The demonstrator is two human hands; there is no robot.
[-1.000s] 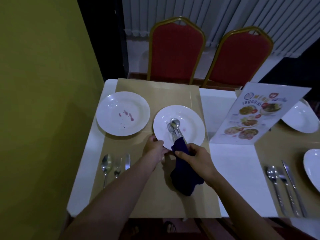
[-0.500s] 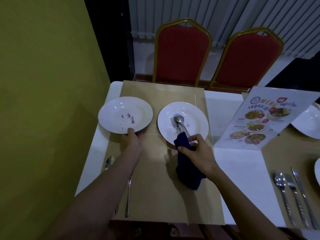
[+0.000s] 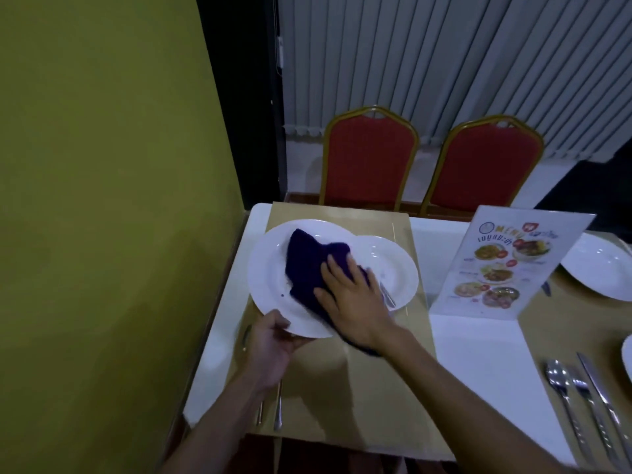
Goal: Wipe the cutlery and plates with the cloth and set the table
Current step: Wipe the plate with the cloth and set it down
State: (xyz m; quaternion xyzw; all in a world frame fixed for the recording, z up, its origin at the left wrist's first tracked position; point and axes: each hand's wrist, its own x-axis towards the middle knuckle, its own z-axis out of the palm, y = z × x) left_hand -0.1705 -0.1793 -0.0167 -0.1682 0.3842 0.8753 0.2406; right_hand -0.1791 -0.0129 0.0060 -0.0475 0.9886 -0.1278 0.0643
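My left hand [image 3: 273, 347] grips the near rim of a white plate [image 3: 266, 268], lifted and tilted above the tan placemat [image 3: 376, 388]. My right hand [image 3: 352, 295] presses a dark blue cloth [image 3: 307, 265] flat against the plate's face, fingers spread. Behind it lies a second white plate [image 3: 400, 265] with cutlery [image 3: 388, 295] partly hidden by my hand. More cutlery handles [image 3: 278, 408] lie on the mat under my left forearm.
A standing menu card [image 3: 502, 265] is to the right on the white table [image 3: 478, 357]. Further right are another plate [image 3: 602, 268] and a spoon, fork and knife set [image 3: 581, 405]. Two red chairs [image 3: 371, 159] stand behind; a yellow-green wall [image 3: 102, 200] runs along the left.
My left hand lifted the stained left plate off the mat toward me. My right hand moved the cloth from the cutlery on the middle plate onto the lifted plate.
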